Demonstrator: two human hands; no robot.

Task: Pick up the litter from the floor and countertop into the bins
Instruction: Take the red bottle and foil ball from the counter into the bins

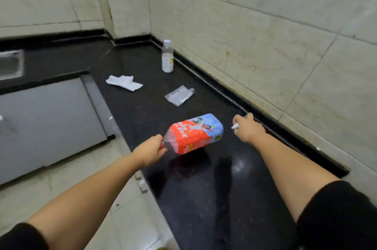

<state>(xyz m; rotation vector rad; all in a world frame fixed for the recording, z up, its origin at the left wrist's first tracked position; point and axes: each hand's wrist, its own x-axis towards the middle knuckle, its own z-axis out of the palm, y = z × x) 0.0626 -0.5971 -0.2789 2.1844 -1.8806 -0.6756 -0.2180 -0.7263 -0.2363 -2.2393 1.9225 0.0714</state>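
Note:
My left hand [150,152] grips the neck end of a large plastic bottle [195,134] with a red and blue label, held on its side just above the black countertop [204,188]. My right hand [245,127] is closed around a small crumpled silvery wrapper [235,126] near the counter's back edge. Farther along the counter lie a clear plastic bag [179,95] and a crumpled white tissue [124,83]. A small clear bottle [167,56] with a white cap stands upright by the wall.
Tiled walls [265,35] border the counter at the right and far end. A grey cabinet front [47,119] and pale floor tiles [67,180] lie to the left. A metal sink edge [11,65] shows at far left. No bin is in view.

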